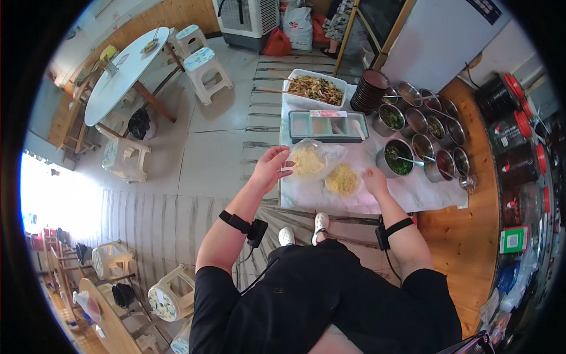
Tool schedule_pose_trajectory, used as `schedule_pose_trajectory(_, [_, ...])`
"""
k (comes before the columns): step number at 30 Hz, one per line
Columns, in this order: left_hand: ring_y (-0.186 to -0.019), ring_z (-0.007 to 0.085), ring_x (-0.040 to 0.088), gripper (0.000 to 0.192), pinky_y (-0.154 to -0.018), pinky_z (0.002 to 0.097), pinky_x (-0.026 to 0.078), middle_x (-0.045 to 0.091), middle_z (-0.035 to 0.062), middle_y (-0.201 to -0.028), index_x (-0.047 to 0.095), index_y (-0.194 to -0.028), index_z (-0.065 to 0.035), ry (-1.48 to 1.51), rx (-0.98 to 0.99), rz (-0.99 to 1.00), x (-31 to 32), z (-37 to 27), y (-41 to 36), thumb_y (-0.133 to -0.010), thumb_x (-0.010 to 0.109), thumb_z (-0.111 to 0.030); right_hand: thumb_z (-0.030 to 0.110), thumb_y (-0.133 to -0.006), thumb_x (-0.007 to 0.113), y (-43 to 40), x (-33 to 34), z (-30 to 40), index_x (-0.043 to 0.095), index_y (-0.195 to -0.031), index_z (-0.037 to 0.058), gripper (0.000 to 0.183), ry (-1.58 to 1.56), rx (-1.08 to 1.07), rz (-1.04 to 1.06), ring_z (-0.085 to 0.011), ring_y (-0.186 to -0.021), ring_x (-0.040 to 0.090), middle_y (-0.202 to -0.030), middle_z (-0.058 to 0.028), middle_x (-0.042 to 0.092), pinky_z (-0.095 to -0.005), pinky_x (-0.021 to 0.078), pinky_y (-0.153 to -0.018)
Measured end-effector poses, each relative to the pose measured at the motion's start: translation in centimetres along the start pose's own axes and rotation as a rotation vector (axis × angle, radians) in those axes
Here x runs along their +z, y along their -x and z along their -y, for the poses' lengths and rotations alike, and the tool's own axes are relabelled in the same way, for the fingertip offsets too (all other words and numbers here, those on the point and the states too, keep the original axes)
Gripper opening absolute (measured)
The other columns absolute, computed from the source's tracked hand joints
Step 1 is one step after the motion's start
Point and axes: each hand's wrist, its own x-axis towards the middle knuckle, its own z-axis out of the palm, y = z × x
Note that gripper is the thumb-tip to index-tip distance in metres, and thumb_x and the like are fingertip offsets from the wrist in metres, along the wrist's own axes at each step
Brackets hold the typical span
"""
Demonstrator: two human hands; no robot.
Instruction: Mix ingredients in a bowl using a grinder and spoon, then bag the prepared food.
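My left hand is at the left edge of a white table, its fingers parted and slightly curled. Just beside its fingertips lies a clear plastic bag around a pale, crumbly food; whether they touch the bag is unclear. A round, clear container of chopped yellow food sits in front of the bag. To the right of that container is my right hand, fingers bent down over the tabletop and partly hidden. Behind the bag stands a grey compartment box with a white scoop in its right section.
A white tub of mixed shredded food has wooden sticks over its rim. Stacked brown bowls stand beside it. Several steel pots, including one with chopped greens and a spoon, crowd the right. Red-lidded jars line the far right; stools stand left.
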Motion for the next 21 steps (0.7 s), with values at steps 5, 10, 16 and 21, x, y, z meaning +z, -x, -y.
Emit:
schedule_pose_trajectory(5, [-0.081, 0.013, 0.051, 0.035, -0.068, 0.0275, 0.044, 0.047, 0.0014, -0.092, 0.042, -0.108, -0.0058, -0.105, -0.005, -0.046, -0.2, -1.3, 0.6, -0.081, 0.054, -0.025, 0.023, -0.08, 0.053, 1.6, 2.8, -2.7, 0.048, -0.084, 0.0043, 0.02, -0.586, 0.694, 0.482, -0.0222, -0.058, 0.055, -0.069, -0.01, 0.052, -0.0335, 0.0462, -0.047])
schedule_pose_trajectory(10, [-0.078, 0.0121, 0.052, 0.038, -0.067, 0.0269, 0.044, 0.047, 0.0017, -0.091, 0.04, -0.11, -0.005, -0.151, -0.001, -0.038, -0.4, -1.1, 0.2, -0.081, 0.053, -0.026, 0.016, -0.08, 0.052, 2.1, 2.0, -4.0, 0.041, -0.078, 0.0047, 0.017, -0.885, 0.551, 0.487, -0.021, -0.057, 0.055, -0.072, -0.008, 0.048, -0.0357, 0.0492, -0.048])
schedule_pose_trajectory(16, [-0.072, 0.0113, 0.053, 0.04, -0.063, 0.0254, 0.045, 0.047, 0.0023, -0.091, 0.037, -0.114, -0.0054, -0.074, 0.024, -0.068, -0.5, -0.5, 0.4, -0.083, 0.049, -0.028, 0.014, -0.08, 0.051, 2.7, -6.7, 2.5, 0.047, -0.091, 0.0007, 0.018, -0.795, 0.486, 0.805, -0.0178, -0.063, 0.056, -0.083, -0.0094, 0.054, -0.0322, 0.0506, -0.051])
schedule_pose_trajectory(21, [-0.068, 0.012, 0.053, 0.038, -0.064, 0.0268, 0.046, 0.047, 0.0052, -0.099, 0.033, -0.119, -0.0066, 0.02, 0.036, -0.084, -0.2, 0.3, 0.4, -0.087, 0.041, -0.026, 0.015, -0.081, 0.049, 1.5, -1.7, 9.8, 0.044, -0.103, 0.0006, 0.027, -1.309, 0.425, 0.81, -0.021, -0.071, 0.059, -0.092, -0.0094, 0.052, -0.0366, 0.0493, -0.057])
